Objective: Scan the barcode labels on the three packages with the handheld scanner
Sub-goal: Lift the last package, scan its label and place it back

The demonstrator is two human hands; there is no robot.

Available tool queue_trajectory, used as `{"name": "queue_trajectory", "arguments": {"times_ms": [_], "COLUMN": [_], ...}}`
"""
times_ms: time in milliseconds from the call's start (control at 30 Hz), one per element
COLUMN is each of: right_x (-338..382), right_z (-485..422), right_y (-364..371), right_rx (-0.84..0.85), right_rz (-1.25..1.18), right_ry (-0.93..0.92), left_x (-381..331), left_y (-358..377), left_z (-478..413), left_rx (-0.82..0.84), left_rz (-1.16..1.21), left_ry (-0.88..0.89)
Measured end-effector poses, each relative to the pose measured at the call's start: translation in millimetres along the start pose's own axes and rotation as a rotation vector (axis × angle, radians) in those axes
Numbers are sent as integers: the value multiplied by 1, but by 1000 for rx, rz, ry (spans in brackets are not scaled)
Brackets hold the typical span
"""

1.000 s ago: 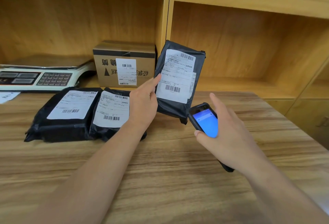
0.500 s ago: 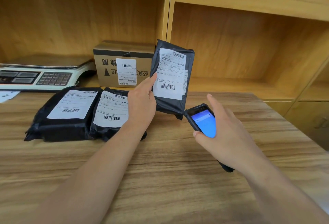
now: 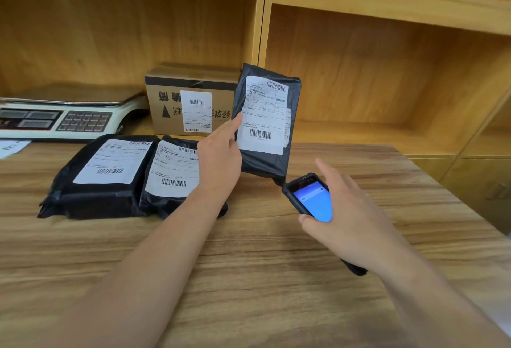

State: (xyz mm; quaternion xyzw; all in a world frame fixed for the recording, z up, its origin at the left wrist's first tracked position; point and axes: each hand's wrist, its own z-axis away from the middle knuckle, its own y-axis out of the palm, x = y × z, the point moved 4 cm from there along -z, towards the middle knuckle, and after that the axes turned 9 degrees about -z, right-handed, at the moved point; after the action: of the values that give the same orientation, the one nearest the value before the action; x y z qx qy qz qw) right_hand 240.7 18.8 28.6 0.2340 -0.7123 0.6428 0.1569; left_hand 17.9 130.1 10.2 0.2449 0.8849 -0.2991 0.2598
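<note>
- Holding one black poly mailer [image 3: 266, 123] upright off the worktop [image 3: 249, 278], the left hand [image 3: 219, 163] grips its near edge, the forefinger laid up along the side of the white shipping label [image 3: 264, 115]; the other fingers are hidden behind the bag.
- Just right of that hand and lower, the right hand [image 3: 348, 217] is closed around a handheld scanner [image 3: 311, 199], thumb at its near edge and forefinger stretched along its far side. Its blue screen faces up, and its head points toward the lower end of the raised mailer.
- The lower barcode [image 3: 260, 134] on the raised label faces the camera and sits just above and beyond the scanner's head, so this looks like the scanning step for this package.
- Left of the left hand, two more black mailers lie flat on the worktop, touching side by side: the nearer mailer [image 3: 172, 179] partly under the left forearm, the farther mailer [image 3: 102, 176] beyond it. Both show labels face up.
- Nothing visible tells whether either flat mailer has been scanned; the screen text is too small to read. By my judgement, at least the raised package's scan is in hand, and up to two remain.
- Beyond the left hand, on the shelf, stand a labelled cardboard box [image 3: 190, 101] and a weighing scale [image 3: 63, 115], neither part of the three.
</note>
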Motion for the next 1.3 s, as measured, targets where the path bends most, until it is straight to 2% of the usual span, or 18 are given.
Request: {"name": "queue_trajectory", "arguments": {"times_ms": [100, 400, 867, 1033, 1133, 1300], "right_x": [-2, -3, -11, -12, -14, -19], "right_z": [-1, -5, -10, -13, -14, -17], "right_y": [0, -6, -2, 2, 6, 7], "right_rx": [-24, -119, -119, -110, -105, -114], "right_rz": [-37, -114, -116, -128, -135, -112], "right_ry": [12, -10, -2, 4, 5, 9], "left_x": [7, 12, 36, 40, 37, 30], "left_y": [5, 15, 26, 18, 15, 10], "left_z": [-4, -2, -4, -14, -14, -14], "left_rx": [79, 285, 585, 617, 627, 564], "left_rz": [21, -55, -227, -236, -258, -294], "left_ry": [-96, -139, -263, -295, -245, -201]}}
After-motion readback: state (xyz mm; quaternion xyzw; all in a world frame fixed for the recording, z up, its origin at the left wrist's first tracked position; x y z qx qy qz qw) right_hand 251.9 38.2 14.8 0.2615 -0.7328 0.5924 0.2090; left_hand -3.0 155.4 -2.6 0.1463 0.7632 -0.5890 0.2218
